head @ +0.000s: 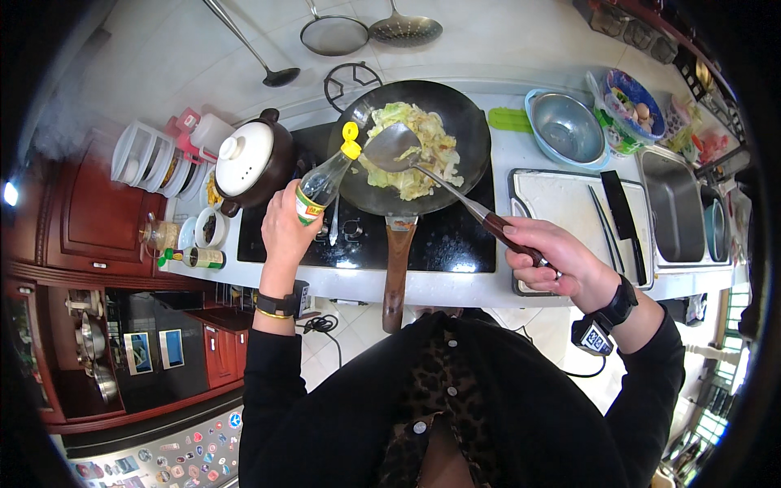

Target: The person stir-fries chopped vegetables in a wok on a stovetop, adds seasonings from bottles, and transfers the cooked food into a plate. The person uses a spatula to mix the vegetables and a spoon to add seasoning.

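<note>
My left hand (290,222) grips a clear bottle (324,180) with a yellow flip cap, which stands open. The bottle is tilted, its cap over the left part of the wok (467,140). Chopped cabbage (436,137) lies in the wok, which sits on the black glass hob (451,244) with its wooden handle (398,268) towards me. My right hand (549,253) is closed around the wooden handle of a metal wok spatula (393,148). The spatula's blade is over the cabbage, with a few bits on it. Whether liquid leaves the bottle, I cannot tell.
A lidded clay pot (259,158) stands left of the wok, near small bowls (212,228) and a green-capped bottle (204,257). To the right are a steel bowl in a blue basin (564,128), a cutting board (549,195) bearing chopsticks and a cleaver (617,207), and the sink (671,207).
</note>
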`<action>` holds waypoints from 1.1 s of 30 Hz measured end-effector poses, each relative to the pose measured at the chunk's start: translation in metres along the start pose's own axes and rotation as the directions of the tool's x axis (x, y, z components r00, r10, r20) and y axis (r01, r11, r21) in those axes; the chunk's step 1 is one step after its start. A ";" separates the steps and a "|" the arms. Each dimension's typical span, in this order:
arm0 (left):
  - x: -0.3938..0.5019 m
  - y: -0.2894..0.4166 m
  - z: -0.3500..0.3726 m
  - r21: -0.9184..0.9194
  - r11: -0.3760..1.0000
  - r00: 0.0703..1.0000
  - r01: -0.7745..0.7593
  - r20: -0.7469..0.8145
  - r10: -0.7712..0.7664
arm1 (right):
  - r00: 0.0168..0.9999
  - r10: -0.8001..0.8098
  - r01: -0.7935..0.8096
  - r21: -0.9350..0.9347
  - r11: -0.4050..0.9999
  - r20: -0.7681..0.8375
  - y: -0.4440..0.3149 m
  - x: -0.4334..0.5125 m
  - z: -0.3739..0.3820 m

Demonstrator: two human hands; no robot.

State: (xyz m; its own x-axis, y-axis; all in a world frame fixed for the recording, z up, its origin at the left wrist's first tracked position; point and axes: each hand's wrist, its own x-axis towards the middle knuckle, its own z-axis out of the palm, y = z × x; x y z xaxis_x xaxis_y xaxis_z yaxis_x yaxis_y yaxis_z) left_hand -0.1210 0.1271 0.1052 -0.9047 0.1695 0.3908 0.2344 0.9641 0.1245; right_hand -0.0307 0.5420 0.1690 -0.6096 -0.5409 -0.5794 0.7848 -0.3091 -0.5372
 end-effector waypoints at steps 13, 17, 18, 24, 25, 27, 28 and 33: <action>0.011 -0.005 -0.010 0.086 0.995 0.999 -0.046 0.020 0.045 | 1.000 0.003 -0.003 0.004 1.000 0.003 0.002 0.008 0.005; 0.013 -0.006 -0.013 0.094 0.994 0.998 -0.053 0.024 0.051 | 1.000 0.004 -0.004 -0.002 1.000 0.001 0.001 0.009 0.006; 0.013 -0.006 -0.014 0.094 0.994 0.998 -0.055 0.025 0.053 | 1.000 0.005 -0.005 -0.003 1.000 0.000 0.001 0.009 0.006; 0.016 -0.006 -0.017 0.095 0.993 0.997 -0.070 0.022 0.068 | 1.000 0.012 -0.012 0.024 1.000 0.018 0.000 0.012 0.005; 0.016 -0.006 -0.017 0.097 0.993 0.997 -0.075 0.020 0.073 | 1.000 0.009 -0.009 0.020 1.000 0.012 0.000 0.013 0.005; 0.017 -0.006 -0.017 0.104 0.991 0.997 -0.083 0.018 0.081 | 1.000 0.003 -0.003 0.016 1.000 0.001 0.000 0.013 0.005; 0.017 -0.006 -0.017 0.104 0.991 0.997 -0.081 0.019 0.080 | 1.000 0.002 -0.002 0.010 1.000 0.000 0.000 0.013 0.005; 0.018 -0.006 -0.017 0.105 0.992 0.998 -0.069 0.019 0.067 | 1.000 0.005 -0.005 0.016 1.000 0.000 -0.001 0.014 0.006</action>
State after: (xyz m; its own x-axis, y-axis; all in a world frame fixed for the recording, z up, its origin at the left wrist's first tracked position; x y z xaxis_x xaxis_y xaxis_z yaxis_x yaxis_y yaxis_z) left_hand -0.1329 0.1213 0.1268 -0.8935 0.2376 0.3811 0.2574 0.9663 0.0010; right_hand -0.0397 0.5304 0.1649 -0.6056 -0.5425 -0.5822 0.7895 -0.3185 -0.5246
